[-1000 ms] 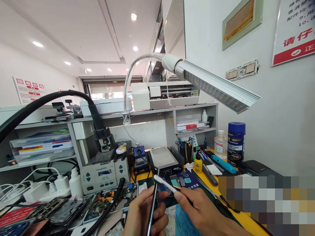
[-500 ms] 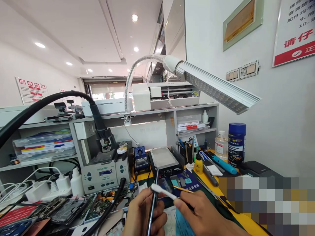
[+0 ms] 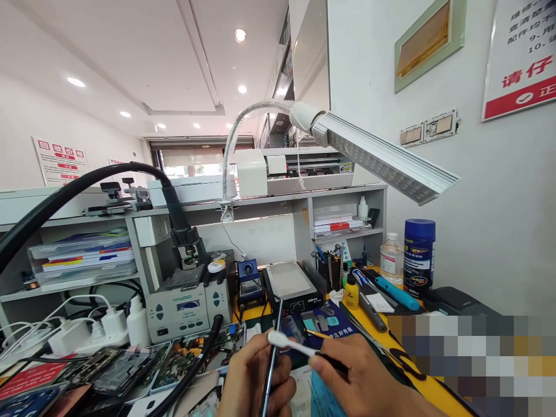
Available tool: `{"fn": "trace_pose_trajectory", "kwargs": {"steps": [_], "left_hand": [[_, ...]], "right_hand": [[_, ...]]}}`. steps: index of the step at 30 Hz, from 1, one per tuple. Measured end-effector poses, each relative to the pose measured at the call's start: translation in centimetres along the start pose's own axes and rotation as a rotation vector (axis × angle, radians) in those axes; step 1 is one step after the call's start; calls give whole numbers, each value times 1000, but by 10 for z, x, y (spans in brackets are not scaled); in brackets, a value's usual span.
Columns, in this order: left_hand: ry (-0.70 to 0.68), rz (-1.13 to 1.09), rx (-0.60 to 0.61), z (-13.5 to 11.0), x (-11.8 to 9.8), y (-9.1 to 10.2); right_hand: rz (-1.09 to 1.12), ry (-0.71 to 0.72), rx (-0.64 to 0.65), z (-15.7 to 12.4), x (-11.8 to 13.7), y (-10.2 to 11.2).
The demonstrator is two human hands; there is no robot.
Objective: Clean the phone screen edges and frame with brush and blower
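Observation:
My left hand is closed around a thin, phone-like slab with a shiny metal edge. The slab stands almost edge-on to me, so its faces are mostly hidden. From the other side, my right hand grips a toothbrush with a white neck and a dark handle. Its rounded white head meets the slab's upper edge by my left thumb; I cannot tell whether they touch. A thin yellowish stick shows just beyond my right fingers, and whether I hold it is unclear.
Left of my hands lie trays of circuit boards and a black hose. Behind stand a grey rework station and a flat heating plate. Tweezers, a yellow bottle and a blue-capped can are on the right.
The toothbrush and my right hand have shifted slightly right and down, and the dark handle shows more. My left hand keeps its hold on the slab. The whole view has moved a little.

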State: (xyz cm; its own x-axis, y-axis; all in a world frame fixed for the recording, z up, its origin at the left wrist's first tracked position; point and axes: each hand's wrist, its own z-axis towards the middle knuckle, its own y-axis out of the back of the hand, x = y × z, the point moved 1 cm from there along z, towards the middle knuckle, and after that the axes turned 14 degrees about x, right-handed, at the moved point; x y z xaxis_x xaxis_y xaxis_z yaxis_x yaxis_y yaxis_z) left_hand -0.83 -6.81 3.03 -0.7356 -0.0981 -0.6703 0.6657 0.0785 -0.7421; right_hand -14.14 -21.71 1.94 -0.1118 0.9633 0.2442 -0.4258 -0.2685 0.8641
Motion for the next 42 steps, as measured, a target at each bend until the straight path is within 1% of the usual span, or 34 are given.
{"fn": "trace_pose_trajectory", "kwargs": {"steps": [2,4,8,10,14,17,20,22,26,28,29,31,33,34,37,42], "left_hand": [[8,-1,13,0,0,-1],[12,-2,21,-1,-1,-1],[33,0,27,-1,-1,3],[48,1,36,-1,0,4],[52,22,72,-1,2,1],[30,58,66,-2,2,-3],[-36,100,28,-3,2,-3],[-90,128,-11,-3,2,-3],[-182,177,-75,0,3,0],[-213,191,-101,2,6,3],[-230,203,-134,2,8,5],[-274,245,-238,3,15,9],[-326,299,-334,4,23,12],[-347,322,-358,4,27,13],[-367,367,-340,5,34,12],[-352,396,-330,4,34,6]], "right_hand": [[-10,-29,-34,2,-3,2],[-16,-19,-54,2,-3,3],[-10,108,-48,-3,-2,0],[23,130,-43,-5,-4,0],[111,42,-53,-2,-10,5],[227,-58,-53,1,-12,11],[407,-161,-51,4,-10,16],[551,-209,-25,6,-7,16],[794,-246,62,9,3,12],[975,-255,119,9,9,9],[1074,-264,143,9,12,8],[1224,-286,162,8,17,8],[1267,-308,150,7,20,9],[1270,-316,141,7,20,10],[1244,-327,119,8,18,11],[1226,-326,114,9,15,10]]}}
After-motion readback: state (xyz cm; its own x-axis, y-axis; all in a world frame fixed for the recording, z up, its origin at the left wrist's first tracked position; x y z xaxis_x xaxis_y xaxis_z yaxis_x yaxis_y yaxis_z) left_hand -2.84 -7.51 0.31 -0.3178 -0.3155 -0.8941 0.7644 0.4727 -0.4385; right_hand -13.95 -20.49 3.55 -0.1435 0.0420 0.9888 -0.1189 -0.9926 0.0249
